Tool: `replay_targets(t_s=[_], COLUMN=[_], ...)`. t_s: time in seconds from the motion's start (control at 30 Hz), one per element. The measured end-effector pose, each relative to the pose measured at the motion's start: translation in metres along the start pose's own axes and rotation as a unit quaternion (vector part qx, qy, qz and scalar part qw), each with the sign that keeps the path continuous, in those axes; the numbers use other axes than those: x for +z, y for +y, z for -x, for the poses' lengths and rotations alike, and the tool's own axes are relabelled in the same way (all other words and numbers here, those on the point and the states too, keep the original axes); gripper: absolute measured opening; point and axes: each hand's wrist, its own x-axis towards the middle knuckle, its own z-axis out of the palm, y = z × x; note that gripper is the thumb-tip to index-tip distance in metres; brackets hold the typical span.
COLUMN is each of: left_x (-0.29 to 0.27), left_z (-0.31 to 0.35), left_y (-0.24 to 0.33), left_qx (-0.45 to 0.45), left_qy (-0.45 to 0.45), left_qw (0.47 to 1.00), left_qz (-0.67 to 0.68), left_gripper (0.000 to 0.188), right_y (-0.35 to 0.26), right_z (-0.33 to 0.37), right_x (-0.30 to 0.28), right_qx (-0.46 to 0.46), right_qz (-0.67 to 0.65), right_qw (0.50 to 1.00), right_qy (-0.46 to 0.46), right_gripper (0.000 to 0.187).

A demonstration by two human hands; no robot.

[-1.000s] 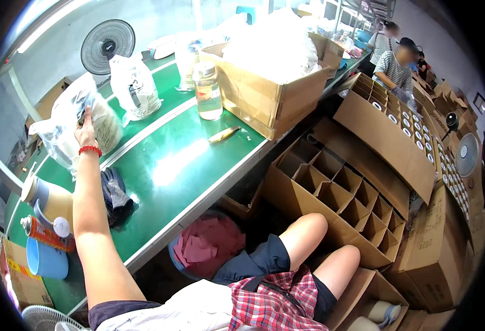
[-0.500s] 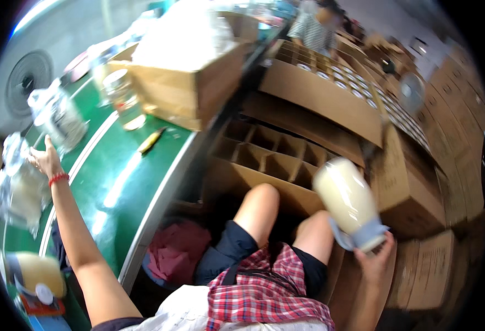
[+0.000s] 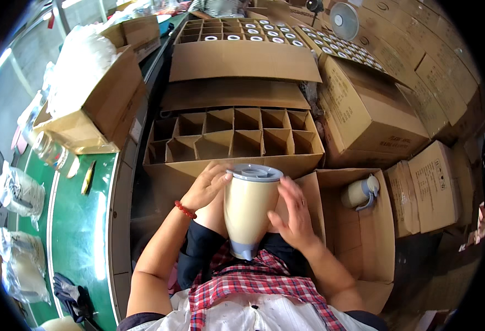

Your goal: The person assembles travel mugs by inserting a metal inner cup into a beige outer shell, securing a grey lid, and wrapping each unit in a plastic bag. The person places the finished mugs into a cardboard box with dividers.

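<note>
The left hand [image 3: 209, 185] has its fingertips on the rim of the cream jug [image 3: 250, 207]; whether it clasps the jug or merely steadies it, I cannot tell. The right hand [image 3: 295, 218], slightly blurred, is spread wide just beside the jug's other flank, with no clear contact. The jug stands over the lap, apparently base-up, its round grey end on top and its narrow blue-grey end down.

Just right of the knees, an open carton [image 3: 358, 243] holds a second jug [image 3: 358, 193] on its side. Ahead, the divided carton [image 3: 181, 170] shows no jug in its visible cells. The far divided carton [image 3: 242, 60] has round white-ringed ends in some cells and others bare.

Judging by this, handling of the jug in hand is unfinished: it is in neither carton, and the nearest cells look wholly unfilled, while the far carton is partly done.

On the left, the green desk [image 3: 82, 220] carries dark gloves [image 3: 71, 298], plastic-wrapped bundles [image 3: 21, 193] and a glass jar [image 3: 54, 154].
</note>
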Motion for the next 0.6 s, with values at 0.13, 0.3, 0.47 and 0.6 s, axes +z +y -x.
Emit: replay_targets(t_s=[0.13,0.3,0.47,0.6], left_x=[0.001,0.016,0.000,-0.008], left_z=[-0.010,-0.008,-0.031,-0.039], left_y=[-0.023,-0.047,-0.034,0.041], left_qx=[-0.017,-0.026,0.038,0.098], left_qy=[0.011,-0.025,-0.052,-0.086], left_qw=[0.977,0.859,0.965,0.991], left_qz=[0.213,0.510,0.253,-0.030], left_gripper=[0.035,0.082,0.046,0.043], right_y=[-0.002,-0.043,0.016,0.077], right_z=[-0.070,-0.097,-0.098,-0.087], right_x=[0.022,0.028,0.017,0.042], right_qx=[-0.022,-0.056,-0.053,0.085], right_qz=[0.019,0.015,-0.158,-0.559], right_qw=[0.996,0.987,0.978,0.818], right_qy=[-0.086,-0.148,-0.122,-0.107], right_gripper=[0.044,0.055,0.048,0.059])
